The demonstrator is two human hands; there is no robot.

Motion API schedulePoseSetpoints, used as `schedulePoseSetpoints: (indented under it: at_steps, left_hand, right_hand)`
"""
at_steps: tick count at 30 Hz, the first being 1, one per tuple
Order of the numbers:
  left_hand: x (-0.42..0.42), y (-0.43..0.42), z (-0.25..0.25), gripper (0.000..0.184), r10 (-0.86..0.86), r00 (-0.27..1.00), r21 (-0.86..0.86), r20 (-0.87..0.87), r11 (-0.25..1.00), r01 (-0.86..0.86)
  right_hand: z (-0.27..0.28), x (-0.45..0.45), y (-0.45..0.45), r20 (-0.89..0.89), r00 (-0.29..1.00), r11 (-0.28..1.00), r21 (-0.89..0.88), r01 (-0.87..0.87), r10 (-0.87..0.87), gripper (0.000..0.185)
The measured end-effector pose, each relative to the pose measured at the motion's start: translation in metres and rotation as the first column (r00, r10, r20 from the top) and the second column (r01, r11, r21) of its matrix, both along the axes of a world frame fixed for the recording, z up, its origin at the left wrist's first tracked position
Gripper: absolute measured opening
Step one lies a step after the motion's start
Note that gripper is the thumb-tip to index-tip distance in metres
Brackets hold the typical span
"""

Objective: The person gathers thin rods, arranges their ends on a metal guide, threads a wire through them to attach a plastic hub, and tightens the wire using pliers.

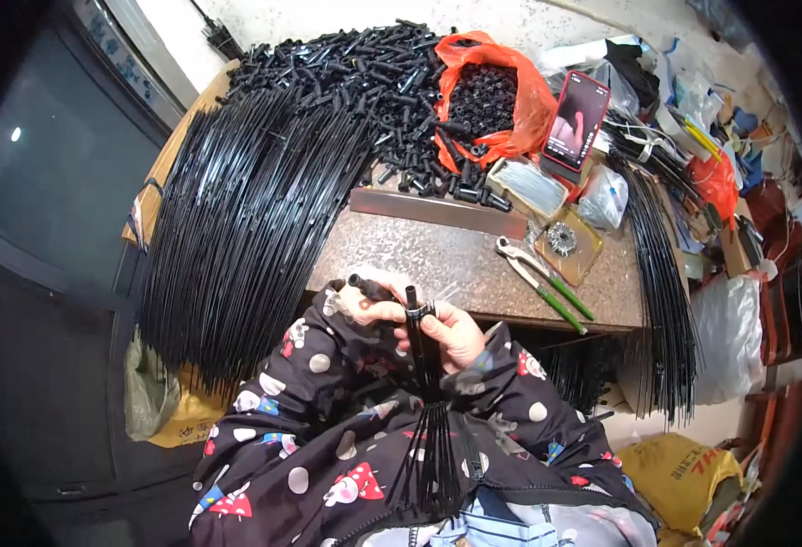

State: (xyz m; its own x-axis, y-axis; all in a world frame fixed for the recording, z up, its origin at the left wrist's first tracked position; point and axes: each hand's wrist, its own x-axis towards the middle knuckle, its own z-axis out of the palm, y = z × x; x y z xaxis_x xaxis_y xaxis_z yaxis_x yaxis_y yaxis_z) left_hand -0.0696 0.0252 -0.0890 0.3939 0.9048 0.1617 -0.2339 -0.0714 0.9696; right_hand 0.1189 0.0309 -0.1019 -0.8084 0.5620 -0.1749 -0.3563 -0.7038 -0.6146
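In front of my lap stands an umbrella frame [430, 387], its thin black ribs gathered around a tube and fanning out at the bottom. My right hand [456, 337] is closed around its upper part, just under the hub. My left hand [378, 303] has its fingers curled around a short black plastic tube [366, 285], close beside the top of the frame. The fingertips of both hands nearly meet at the hub; whether the left ones touch it is hard to tell. The ribs' lower ends rest over my patterned clothing.
Long black rods [246, 219] cover the table's left side. Behind lie a heap of black plastic tubes [328, 77], a red bag of small black parts [483, 96] and a phone [576, 118]. Green-handled pliers [542, 284] lie near the front edge, beside a metal bar [437, 212].
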Motion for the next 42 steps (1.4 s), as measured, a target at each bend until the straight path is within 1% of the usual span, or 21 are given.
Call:
schedulePoseSetpoints:
  at_steps: [3,5,7,8,9,11,12,14,15,16,17,18,19,20,21,24,30,33,37,40,42]
  left_hand:
    - [0.007,0.006,-0.005,0.012,-0.137,0.983,0.163,0.123,0.98,0.116]
    - [0.008,0.009,-0.007,0.013,-0.216,0.962,0.261,0.166,0.95,0.169]
    - [-0.004,0.008,-0.003,0.013,-0.18,0.983,-0.014,0.024,0.983,0.181]
    - [-0.005,0.015,0.026,0.017,-0.07,0.931,0.169,-0.357,0.976,0.138]
    - [-0.004,0.02,0.031,0.029,0.135,0.918,0.388,-0.373,0.921,0.022]
    - [0.011,0.022,0.05,0.044,0.245,0.969,0.139,0.035,0.959,-0.247]
    - [0.016,0.025,0.066,0.055,0.222,0.965,0.204,-0.139,0.96,-0.191]
    - [0.028,0.03,0.056,0.049,0.04,0.907,0.094,-0.419,0.996,0.0]
    - [0.034,0.029,0.051,0.047,-0.065,0.876,0.026,-0.479,0.996,0.088]
    - [0.035,0.03,0.052,0.048,-0.047,0.884,0.012,-0.466,0.998,0.06]
    - [0.027,0.027,0.042,0.047,-0.013,0.88,0.179,-0.476,0.978,0.111]
    - [0.029,0.026,0.035,0.044,-0.063,0.99,-0.09,-0.127,0.995,0.052]
    - [0.034,0.025,0.037,0.04,-0.002,0.972,-0.357,0.233,0.93,0.088]
    - [0.038,0.025,0.041,0.034,0.117,0.993,-0.119,0.019,0.986,-0.114]
    - [0.033,0.019,0.05,0.028,0.173,0.965,-0.138,-0.195,0.97,-0.201]
    - [0.027,0.01,0.067,0.028,0.236,0.961,-0.183,-0.146,0.948,-0.26]
    - [0.017,0.006,0.074,0.031,0.188,0.979,-0.161,-0.082,0.967,-0.199]
    - [0.015,0.009,0.066,0.03,0.165,0.985,-0.087,-0.045,0.982,-0.169]
    - [0.02,0.006,0.069,0.027,0.161,0.985,-0.101,0.06,0.983,-0.154]
    - [0.021,0.008,0.069,0.028,0.152,0.97,-0.002,-0.191,0.988,-0.155]
    - [0.021,0.008,0.076,0.029,0.187,0.873,0.105,-0.451,0.982,-0.157]
  right_hand:
    - [-0.002,0.007,0.009,-0.063,0.976,0.975,-0.067,-0.213,0.209,0.026]
    - [0.0,0.006,0.006,-0.041,0.987,0.987,-0.025,-0.159,0.158,0.026]
    - [0.004,0.006,0.004,0.041,0.998,0.997,0.054,-0.05,0.048,0.026]
    - [0.003,0.003,-0.001,0.032,0.993,0.992,0.062,0.113,-0.115,0.025]
    - [-0.004,0.003,-0.001,0.039,0.981,0.97,0.159,0.182,-0.19,0.02]
    - [-0.004,-0.003,-0.005,0.017,0.951,0.934,0.194,0.299,-0.308,0.014]
    - [-0.004,-0.004,-0.006,0.029,0.943,0.924,0.213,0.319,-0.332,0.01]
    - [-0.019,-0.007,-0.005,0.002,0.914,0.886,0.245,0.393,-0.406,0.01]
    - [-0.025,-0.007,-0.007,-0.01,0.895,0.864,0.254,0.434,-0.446,0.01]
    - [-0.005,-0.001,-0.009,0.013,0.912,0.893,0.211,0.398,-0.409,0.011]
    - [-0.001,0.001,-0.011,0.028,0.907,0.892,0.197,0.407,-0.42,0.011]
    - [-0.002,0.002,-0.013,0.023,0.905,0.892,0.181,0.414,-0.425,0.011]
    - [-0.002,0.002,-0.014,0.015,0.903,0.891,0.167,0.422,-0.43,0.011]
    - [-0.002,0.003,-0.014,0.036,0.903,0.891,0.183,0.415,-0.428,0.012]
    - [-0.002,0.003,-0.014,0.057,0.904,0.891,0.201,0.406,-0.424,0.013]
    - [0.002,0.003,-0.014,0.067,0.919,0.91,0.182,0.373,-0.389,0.015]
    - [-0.001,0.0,-0.011,0.048,0.944,0.934,0.171,0.313,-0.326,0.015]
    - [0.0,0.0,-0.009,0.051,0.95,0.941,0.166,0.295,-0.307,0.015]
    - [0.001,-0.001,-0.007,0.061,0.948,0.941,0.158,0.3,-0.313,0.013]
    - [0.0,0.001,-0.005,0.048,0.955,0.949,0.141,0.283,-0.292,0.013]
    - [-0.003,0.001,-0.003,0.032,0.959,0.953,0.123,0.276,-0.282,0.014]
